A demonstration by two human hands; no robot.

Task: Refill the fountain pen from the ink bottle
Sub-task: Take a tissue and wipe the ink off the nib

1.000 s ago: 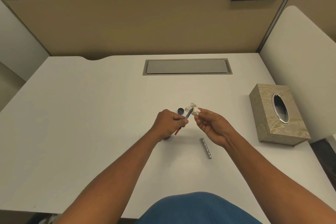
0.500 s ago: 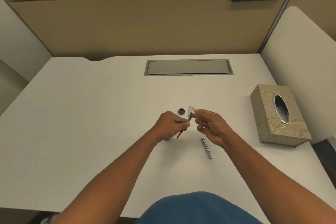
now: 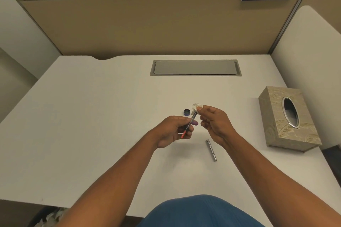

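Observation:
My left hand (image 3: 173, 131) grips the fountain pen's inner section (image 3: 191, 120), a thin dark piece with a red end pointing down-left. My right hand (image 3: 215, 123) pinches a small wad of white tissue (image 3: 197, 106) around the pen's upper tip. The silver pen barrel (image 3: 211, 150) lies on the white desk just below my right hand. A small dark blue bottle cap (image 3: 187, 112) rests on the desk beyond my hands. The ink bottle is hidden, probably under my left hand.
A patterned beige tissue box (image 3: 287, 121) stands at the desk's right edge. A grey cable hatch (image 3: 195, 67) is set into the desk (image 3: 92, 116) at the back. A tan partition rises behind, a white panel on the right. A bin with crumpled paper (image 3: 49, 217) sits below left.
Both hands stay together over the desk, shifting only slightly. The tissue remains pressed on the pen tip as my right fingers work around it.

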